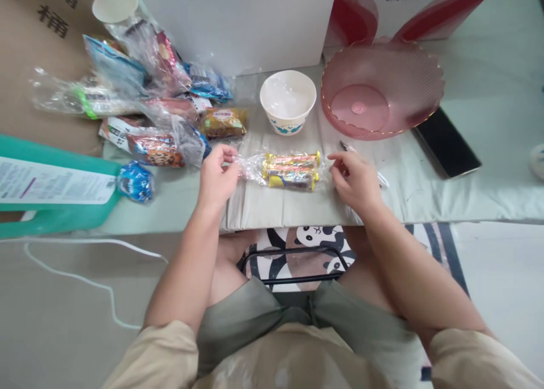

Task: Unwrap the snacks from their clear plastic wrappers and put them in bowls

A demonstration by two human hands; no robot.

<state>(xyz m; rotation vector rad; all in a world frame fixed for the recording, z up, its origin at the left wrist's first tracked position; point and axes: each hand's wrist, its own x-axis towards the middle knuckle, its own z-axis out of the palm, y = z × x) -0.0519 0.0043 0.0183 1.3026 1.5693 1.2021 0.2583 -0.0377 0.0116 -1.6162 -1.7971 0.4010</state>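
A clear plastic bag [251, 167] of yellow-wrapped snack sticks [292, 170] lies near the table's front edge, between my hands. My left hand [220, 174] pinches the bag's gathered left end. At the opposite end my right hand [355, 179] has its fingers curled at the plastic edge; the exact grip is partly hidden. Beneath the right hand a white pen [383, 180] partly shows. Just behind the bag stands a white paper bowl [289, 101] with a blue flower pattern. A brown-wrapped snack [224, 123] lies behind my left hand.
A pink scalloped bowl [357, 107] and a black phone [448, 145] are at the right. Packaged snacks [153, 142] pile up at the left, near a blue wrapped packet [136, 182] and a green container [55, 185]. A white box [238, 26] stands behind.
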